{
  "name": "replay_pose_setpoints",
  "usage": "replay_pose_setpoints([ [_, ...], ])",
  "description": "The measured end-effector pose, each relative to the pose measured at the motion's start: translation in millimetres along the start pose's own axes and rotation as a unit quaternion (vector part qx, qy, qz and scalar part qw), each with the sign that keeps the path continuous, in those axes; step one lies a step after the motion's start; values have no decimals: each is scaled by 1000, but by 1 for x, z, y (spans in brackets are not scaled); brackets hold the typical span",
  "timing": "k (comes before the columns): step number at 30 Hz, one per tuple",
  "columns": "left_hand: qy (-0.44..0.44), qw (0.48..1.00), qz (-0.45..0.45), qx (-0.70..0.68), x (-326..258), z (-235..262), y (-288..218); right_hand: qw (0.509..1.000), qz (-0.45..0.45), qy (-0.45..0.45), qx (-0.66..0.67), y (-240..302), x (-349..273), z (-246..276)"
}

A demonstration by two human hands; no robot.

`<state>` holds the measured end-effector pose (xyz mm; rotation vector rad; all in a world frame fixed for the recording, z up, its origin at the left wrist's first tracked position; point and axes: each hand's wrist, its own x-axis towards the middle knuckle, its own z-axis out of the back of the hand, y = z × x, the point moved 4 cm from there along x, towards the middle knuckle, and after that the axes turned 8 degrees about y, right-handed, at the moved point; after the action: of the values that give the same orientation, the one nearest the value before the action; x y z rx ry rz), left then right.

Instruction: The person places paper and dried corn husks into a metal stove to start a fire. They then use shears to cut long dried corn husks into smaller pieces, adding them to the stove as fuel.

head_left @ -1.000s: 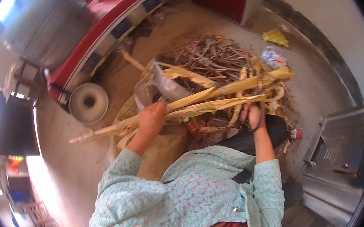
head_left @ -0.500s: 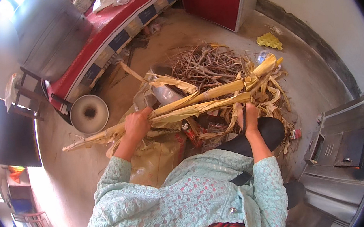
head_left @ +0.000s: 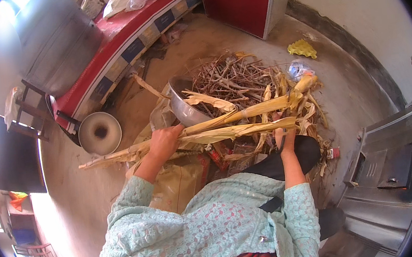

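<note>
Dry corn stalks (head_left: 239, 114) with papery husks lie crosswise in front of me, sloping up to the right. My left hand (head_left: 164, 142) is closed round them near their thinner left part. Under their leafy right part, my right hand (head_left: 286, 139) is curled against the stalks, its fingers partly hidden by the husk. A dark band or cord shows at that hand's wrist. Behind the stalks is a heap of thin brown twigs (head_left: 231, 78), with a metal basin (head_left: 179, 103) at its left side. A yellowish sack (head_left: 174, 184) lies below my left hand.
To the left a round pale pan (head_left: 100, 133) rests on the floor by the red-topped counter (head_left: 120, 32). A red cabinet (head_left: 235, 2) stands at the back. A yellow egg tray (head_left: 302, 48) lies beyond the twigs. At the right is a metal stove (head_left: 386, 174).
The stalks and both hands have shifted slightly right. My right hand is a little lower, and more of the metal basin shows behind the stalks.
</note>
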<state>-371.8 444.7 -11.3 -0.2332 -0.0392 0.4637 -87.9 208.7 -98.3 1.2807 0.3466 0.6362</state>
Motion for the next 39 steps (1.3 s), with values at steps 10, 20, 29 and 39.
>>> replay_pose_setpoints([
  [10, 101, 975, 80, -179, 18, 2, -12, 988, -96, 22, -115, 22, -3, -2],
  [20, 1, 984, 153, -89, 62, 0, -51, 980, -90, 154, 92, 39, -8, -18],
  [29, -124, 992, 16, -17, 91, -11, -108, 975, 7, 220, -14, 50, -13, -27],
  [39, -128, 988, 80, 21, 105, -23, -104, 968, 2, 196, 155, 67, -18, -20],
])
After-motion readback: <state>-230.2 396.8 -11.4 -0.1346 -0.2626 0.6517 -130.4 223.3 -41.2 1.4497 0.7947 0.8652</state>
